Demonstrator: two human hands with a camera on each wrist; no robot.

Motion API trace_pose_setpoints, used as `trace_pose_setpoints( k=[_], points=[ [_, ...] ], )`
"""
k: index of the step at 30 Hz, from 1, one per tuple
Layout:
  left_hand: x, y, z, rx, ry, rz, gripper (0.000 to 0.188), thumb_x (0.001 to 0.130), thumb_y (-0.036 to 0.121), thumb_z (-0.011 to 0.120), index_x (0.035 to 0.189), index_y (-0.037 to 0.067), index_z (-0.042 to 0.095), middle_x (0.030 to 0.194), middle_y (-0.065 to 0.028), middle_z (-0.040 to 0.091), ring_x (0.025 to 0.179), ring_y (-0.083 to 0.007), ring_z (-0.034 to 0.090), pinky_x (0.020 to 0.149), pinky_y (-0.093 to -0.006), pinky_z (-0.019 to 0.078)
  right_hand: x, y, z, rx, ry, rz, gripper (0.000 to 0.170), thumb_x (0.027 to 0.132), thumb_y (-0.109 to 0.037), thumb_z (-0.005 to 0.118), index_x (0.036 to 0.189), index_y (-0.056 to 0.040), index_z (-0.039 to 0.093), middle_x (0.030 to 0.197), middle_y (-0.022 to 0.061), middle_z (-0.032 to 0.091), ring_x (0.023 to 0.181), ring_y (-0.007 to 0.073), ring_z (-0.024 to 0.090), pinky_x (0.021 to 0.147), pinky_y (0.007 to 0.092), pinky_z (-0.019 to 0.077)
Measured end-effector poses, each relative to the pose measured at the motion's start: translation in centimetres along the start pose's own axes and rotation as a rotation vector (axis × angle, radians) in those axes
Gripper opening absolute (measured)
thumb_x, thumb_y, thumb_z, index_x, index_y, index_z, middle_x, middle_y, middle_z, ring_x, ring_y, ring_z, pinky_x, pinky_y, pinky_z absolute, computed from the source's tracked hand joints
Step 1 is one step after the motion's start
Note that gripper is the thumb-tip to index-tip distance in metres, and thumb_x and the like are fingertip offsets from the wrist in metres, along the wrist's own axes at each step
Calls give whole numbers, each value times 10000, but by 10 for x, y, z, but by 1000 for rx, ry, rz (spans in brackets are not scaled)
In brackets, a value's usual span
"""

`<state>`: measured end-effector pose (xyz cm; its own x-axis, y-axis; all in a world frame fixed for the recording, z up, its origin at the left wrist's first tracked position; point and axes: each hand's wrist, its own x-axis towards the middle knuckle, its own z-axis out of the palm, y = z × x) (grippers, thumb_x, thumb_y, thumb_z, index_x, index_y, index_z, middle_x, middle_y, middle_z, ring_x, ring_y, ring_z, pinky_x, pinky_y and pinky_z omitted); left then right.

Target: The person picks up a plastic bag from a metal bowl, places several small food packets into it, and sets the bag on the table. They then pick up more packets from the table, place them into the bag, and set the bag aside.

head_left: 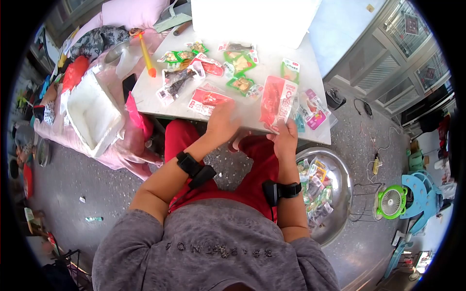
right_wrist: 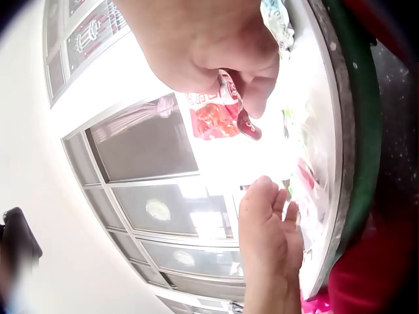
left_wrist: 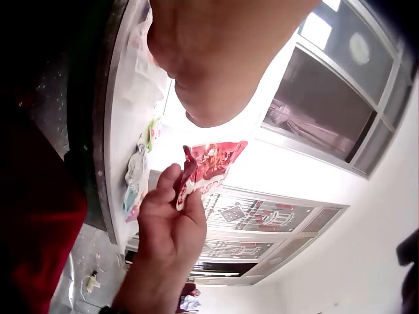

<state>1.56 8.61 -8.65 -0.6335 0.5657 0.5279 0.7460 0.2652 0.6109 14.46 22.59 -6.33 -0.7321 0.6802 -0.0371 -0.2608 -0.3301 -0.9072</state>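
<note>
In the head view my right hand pinches the lower corner of a red and white snack packet, held up at the table's front edge. The right wrist view shows the thumb and fingers of this right hand on the edge of the snack packet. My left hand, slightly blurred, is at the front edge beside another red and white packet lying flat. Seen from the right wrist, the left hand has loosely bent fingers and nothing in them.
Green snack packets, dark-filled clear packets and a purple packet lie on the white table. A metal basin of packets stands on the floor at right. A white foam box sits at left.
</note>
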Motion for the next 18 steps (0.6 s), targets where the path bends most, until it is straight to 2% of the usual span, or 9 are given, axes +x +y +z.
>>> trace_pose_setpoints(
  k=[1, 4, 7, 11, 13, 18],
  points=[
    [7, -6, -1, 252, 102, 178, 424, 696, 228, 609, 1043, 34, 461, 996, -130, 516, 938, -253, 487, 802, -354, 380, 2, 3, -9, -92, 35, -8, 164, 840, -134, 427, 961, -32, 473, 828, 56, 564, 653, 131, 565, 469, 217, 448],
    [21, -15, 3, 471, -90, 35, 585, 657, 380, 593, 1123, 61, 438, 1122, -141, 449, 1102, -290, 361, 936, -420, 234, -2, 3, -17, -221, 31, 20, 178, 839, -136, 422, 966, -23, 476, 789, 51, 569, 605, 106, 553, 450, 196, 420],
    [21, -13, -8, 454, -432, -81, 641, 665, 474, 541, 1158, 82, 421, 1195, -115, 401, 1172, -278, 285, 977, -447, 136, -6, 5, -27, -285, 6, 42, 186, 839, -143, 420, 965, -20, 482, 757, 45, 570, 576, 85, 540, 442, 176, 392],
    [7, -19, -10, 439, -413, -58, 662, 647, 484, 555, 1155, 81, 420, 1215, -110, 379, 1183, -287, 260, 980, -454, 128, -8, 12, -42, -314, -18, 80, 187, 834, -151, 424, 952, -24, 495, 749, 36, 568, 554, 75, 534, 447, 169, 377],
    [4, -16, -12, 468, -400, -42, 678, 636, 485, 566, 1158, 80, 415, 1217, -116, 374, 1189, -294, 247, 983, -453, 123, -10, 10, -46, -425, -42, 144, 192, 831, -157, 428, 947, -23, 502, 744, 34, 569, 547, 74, 533, 450, 172, 380],
    [-6, -14, -5, 521, -354, -21, 575, 661, 389, 557, 1123, 67, 437, 1204, -138, 383, 1169, -315, 265, 980, -447, 143, -9, 12, -45, -538, -66, 181, 192, 825, -164, 440, 934, -24, 514, 718, 30, 566, 534, 73, 532, 454, 174, 381]
  ],
)
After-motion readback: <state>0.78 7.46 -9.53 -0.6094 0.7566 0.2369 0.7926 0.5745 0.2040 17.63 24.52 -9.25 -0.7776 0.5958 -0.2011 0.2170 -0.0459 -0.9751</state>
